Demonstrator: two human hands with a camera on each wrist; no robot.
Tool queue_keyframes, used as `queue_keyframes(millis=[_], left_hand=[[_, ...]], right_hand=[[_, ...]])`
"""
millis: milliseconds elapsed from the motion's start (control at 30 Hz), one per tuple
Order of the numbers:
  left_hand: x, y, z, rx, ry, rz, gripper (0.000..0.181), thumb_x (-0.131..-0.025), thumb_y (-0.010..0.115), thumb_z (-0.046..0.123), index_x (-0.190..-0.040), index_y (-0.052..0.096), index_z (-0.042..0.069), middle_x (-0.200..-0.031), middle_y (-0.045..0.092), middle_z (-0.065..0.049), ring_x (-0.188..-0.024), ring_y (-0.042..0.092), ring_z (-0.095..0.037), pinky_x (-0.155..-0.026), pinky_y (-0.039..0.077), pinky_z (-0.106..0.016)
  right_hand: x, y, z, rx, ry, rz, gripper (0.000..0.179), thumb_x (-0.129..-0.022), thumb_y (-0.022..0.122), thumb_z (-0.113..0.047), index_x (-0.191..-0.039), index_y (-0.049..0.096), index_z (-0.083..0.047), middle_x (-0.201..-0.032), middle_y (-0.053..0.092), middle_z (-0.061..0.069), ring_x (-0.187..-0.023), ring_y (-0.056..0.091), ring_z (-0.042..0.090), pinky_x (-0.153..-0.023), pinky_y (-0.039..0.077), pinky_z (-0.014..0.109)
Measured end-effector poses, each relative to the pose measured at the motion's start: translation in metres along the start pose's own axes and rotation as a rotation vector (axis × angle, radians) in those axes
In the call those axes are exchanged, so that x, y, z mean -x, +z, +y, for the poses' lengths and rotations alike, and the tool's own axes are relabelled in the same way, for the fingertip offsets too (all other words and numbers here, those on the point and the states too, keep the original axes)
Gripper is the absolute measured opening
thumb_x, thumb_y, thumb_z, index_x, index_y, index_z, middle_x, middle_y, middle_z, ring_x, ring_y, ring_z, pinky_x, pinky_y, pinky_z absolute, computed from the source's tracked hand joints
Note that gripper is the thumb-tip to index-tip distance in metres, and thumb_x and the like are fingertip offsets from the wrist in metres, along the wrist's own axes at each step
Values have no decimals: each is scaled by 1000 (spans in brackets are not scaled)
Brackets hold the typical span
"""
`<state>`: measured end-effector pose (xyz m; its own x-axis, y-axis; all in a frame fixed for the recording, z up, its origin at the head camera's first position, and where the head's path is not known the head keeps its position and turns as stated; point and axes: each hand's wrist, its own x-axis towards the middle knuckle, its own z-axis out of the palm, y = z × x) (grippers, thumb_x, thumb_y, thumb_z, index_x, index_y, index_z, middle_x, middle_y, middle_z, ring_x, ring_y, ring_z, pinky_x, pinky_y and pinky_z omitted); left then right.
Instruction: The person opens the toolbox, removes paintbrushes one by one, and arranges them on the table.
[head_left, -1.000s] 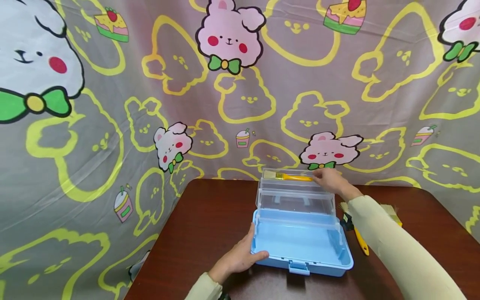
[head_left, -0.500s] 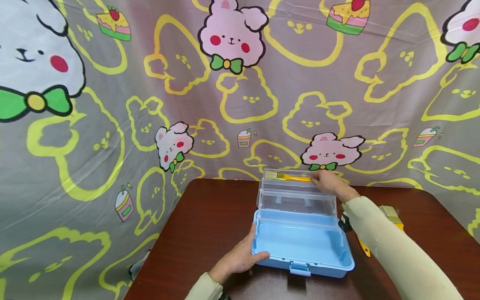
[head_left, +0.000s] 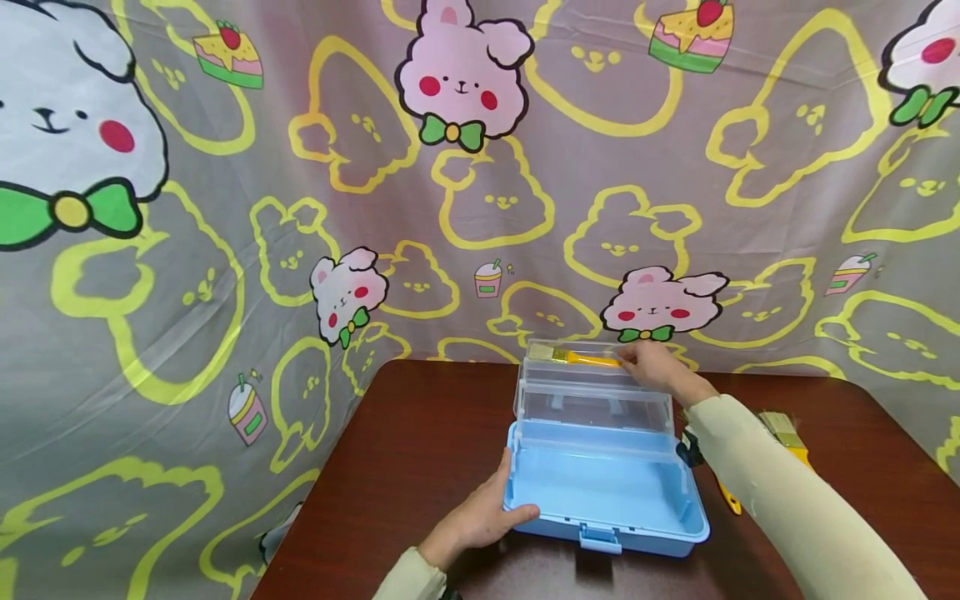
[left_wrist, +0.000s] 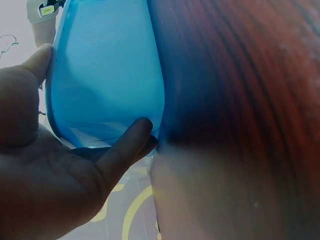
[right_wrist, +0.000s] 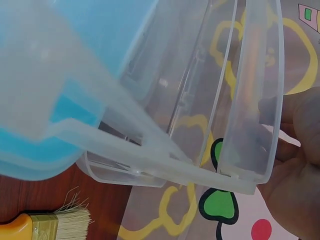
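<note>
A light-blue storage box (head_left: 600, 487) with clear fold-out trays (head_left: 596, 408) stands unfolded on the table. At its left front corner, my left hand (head_left: 480, 512) holds the box, thumb over the front edge and fingers along the side. The left wrist view shows those fingers around the end of the blue box (left_wrist: 107, 75). Lying along the topmost clear tray is a paintbrush (head_left: 588, 360) with pale bristles and a yellow handle. My right hand (head_left: 654, 367) pinches its handle end. In the right wrist view, fingertips reach inside the clear tray wall (right_wrist: 250, 165), where the handle shows blurred.
To the box's right lie more paintbrushes, one with a wide pale head (head_left: 783, 427), partly hidden by my right sleeve (head_left: 780, 475). Another yellow handle (head_left: 729, 498) pokes out beside the box. A patterned cloth (head_left: 420, 200) hangs behind the dark wooden table (head_left: 420, 425).
The right hand and the paintbrush's handle end have shifted slightly left and down at the top tray. The left hand keeps its place on the box.
</note>
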<state>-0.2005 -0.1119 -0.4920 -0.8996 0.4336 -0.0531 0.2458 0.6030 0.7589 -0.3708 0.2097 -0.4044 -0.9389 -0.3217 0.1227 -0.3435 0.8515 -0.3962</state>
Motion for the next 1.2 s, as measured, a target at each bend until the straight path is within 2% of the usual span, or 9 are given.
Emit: queue_keyframes(millis=[233,400,633,933,1200], left_hand=[[0,1,-3,-16,8,-7,99,-90,60,46,-151,-5,3,-155,10,-19,-137,24,-33,-104,29,-50],[0,2,-2,-9,-5,-2,99,-90,61,45,-151,-3,2,-155,12,-19,-136,25,-31,-105,28,-50],[1,4,0,-5,-50,6,100,-88,63,47,-151,0,2,-154,16,-19,-135,28,-30,-105,29,-50],[1,2,2,7,-50,2,100,-88,63,45,-151,-2,3,-155,15,-17,-136,28,-29,-105,29,-50],[-1,0,0,1,-34,3,100,-89,63,46,-151,-2,3,-155,14,-18,-136,27,-29,-105,28,-50]], right_hand=[[1,0,1,-9,-38,8,29,-89,60,-3,-116,62,9,-101,66,19,-88,61,29,-76,51,44],[2,0,0,-32,-11,-16,31,-89,60,-3,-119,62,7,-104,65,19,-90,60,30,-78,51,44],[2,3,1,-74,24,-38,30,-92,58,-5,-120,60,6,-105,64,17,-89,59,28,-79,51,44],[-1,1,-4,-143,83,-28,31,-94,56,-5,-124,59,2,-111,61,17,-89,57,27,-78,51,40],[1,-4,-13,-172,63,-5,29,-93,57,-3,-120,62,2,-110,62,18,-86,58,26,-75,52,37]])
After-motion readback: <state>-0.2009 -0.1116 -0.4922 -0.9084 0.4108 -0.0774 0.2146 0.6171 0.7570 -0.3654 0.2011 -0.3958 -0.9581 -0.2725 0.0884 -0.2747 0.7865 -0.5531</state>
